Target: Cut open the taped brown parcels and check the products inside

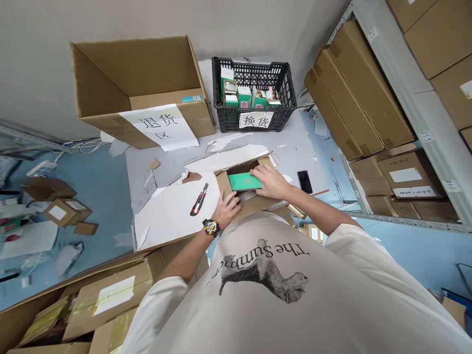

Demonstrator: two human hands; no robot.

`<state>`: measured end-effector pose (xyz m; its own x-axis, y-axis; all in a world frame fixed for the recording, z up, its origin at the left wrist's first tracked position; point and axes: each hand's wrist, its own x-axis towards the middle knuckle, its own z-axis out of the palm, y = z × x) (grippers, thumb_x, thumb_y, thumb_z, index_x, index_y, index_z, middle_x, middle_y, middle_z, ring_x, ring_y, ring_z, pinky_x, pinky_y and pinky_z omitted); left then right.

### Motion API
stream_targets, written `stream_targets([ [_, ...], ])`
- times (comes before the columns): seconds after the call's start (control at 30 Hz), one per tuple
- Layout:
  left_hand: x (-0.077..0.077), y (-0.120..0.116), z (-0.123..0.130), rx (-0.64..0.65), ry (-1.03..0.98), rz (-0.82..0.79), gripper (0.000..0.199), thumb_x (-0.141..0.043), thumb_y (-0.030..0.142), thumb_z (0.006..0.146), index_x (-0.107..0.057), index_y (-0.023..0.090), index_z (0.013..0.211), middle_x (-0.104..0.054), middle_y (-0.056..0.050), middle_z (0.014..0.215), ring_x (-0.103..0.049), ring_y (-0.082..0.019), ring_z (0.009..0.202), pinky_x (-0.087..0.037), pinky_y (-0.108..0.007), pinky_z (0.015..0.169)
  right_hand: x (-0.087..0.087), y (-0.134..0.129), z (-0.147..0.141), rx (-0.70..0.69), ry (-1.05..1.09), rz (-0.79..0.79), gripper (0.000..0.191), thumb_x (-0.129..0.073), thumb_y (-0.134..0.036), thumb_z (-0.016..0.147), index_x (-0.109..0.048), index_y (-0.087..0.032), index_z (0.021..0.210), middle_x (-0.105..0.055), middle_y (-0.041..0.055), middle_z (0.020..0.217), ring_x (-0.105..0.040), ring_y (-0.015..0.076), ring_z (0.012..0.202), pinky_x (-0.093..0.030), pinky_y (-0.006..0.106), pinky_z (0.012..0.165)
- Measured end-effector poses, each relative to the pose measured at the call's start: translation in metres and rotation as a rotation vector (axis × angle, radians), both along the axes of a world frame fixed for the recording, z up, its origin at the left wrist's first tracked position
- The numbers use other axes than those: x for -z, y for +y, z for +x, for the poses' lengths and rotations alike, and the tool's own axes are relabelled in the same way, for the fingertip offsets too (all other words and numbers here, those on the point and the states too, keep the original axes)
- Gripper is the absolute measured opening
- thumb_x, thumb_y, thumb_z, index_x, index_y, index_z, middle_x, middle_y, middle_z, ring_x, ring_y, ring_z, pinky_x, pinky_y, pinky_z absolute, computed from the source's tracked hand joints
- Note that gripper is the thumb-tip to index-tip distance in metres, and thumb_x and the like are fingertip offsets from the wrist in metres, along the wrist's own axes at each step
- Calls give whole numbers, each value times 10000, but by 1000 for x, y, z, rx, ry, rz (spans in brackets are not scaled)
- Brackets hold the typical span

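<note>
A small brown carton (223, 183) lies open at the table's front edge, against the shirt. My right hand (271, 181) grips the right end of a green box (243, 181), which is at the carton's opening. At the carton's front left corner, my left hand (226, 208) has its fingers bent over the cardboard; a watch is on that wrist. Left of the carton, a red and black utility knife (199, 199) rests on the white table covering with its blade tip pointing away.
Behind stand a large open carton (136, 66) with a paper sign and a black crate (254, 73) holding several green and white boxes. A phone (305, 182) lies right. Shelved cartons (365, 93) rise at the right; more cartons (110, 295) fill the lower left.
</note>
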<state>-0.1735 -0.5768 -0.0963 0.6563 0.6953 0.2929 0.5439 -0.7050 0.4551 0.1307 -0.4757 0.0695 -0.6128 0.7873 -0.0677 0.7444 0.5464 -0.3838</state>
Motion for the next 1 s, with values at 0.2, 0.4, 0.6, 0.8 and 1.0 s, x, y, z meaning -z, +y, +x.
stream_targets([
  [0.2,9,73,-39,-70,-4,-37,497,-563,94,1062,-844,338,1392,-767,-156,1433,-533,-384,1672,-301,-821,1416,-33,32,14,63,97,118,630,-794,-206,866,-643,-210,1477,-703,161,1395,-572,411,1287,-534,558,1112],
  [0.4,2,143,-55,-159,-1,-43,408,-585,209,1091,-849,335,1376,-737,-140,1531,-460,-361,1724,-291,-750,1444,-57,63,13,120,191,181,699,-773,-256,848,-600,-204,1523,-708,164,1406,-585,423,1265,-517,599,1130],
  [0.6,-30,145,-62,-60,41,-37,800,-782,762,977,-710,307,1630,-528,-184,1823,-406,-475,1745,-287,-734,1421,-76,61,25,156,232,182,698,-777,-364,881,-573,-233,1536,-703,158,1456,-597,437,1303,-515,601,1131],
  [0.8,-99,79,-19,-327,-213,70,1314,-862,856,875,-275,248,1881,-436,-245,1868,-468,-501,1705,-372,-716,1395,-112,25,33,26,58,134,618,-822,-365,962,-563,-249,1511,-694,159,1409,-595,417,1279,-538,575,1075],
  [1.0,-105,69,80,-250,-227,-145,842,-959,510,908,-605,209,1611,-777,-188,1469,-764,-423,1357,-623,-553,1174,-101,-7,-3,-224,-143,111,507,-845,-210,965,-623,-231,1421,-721,156,1319,-589,376,1275,-566,473,980],
])
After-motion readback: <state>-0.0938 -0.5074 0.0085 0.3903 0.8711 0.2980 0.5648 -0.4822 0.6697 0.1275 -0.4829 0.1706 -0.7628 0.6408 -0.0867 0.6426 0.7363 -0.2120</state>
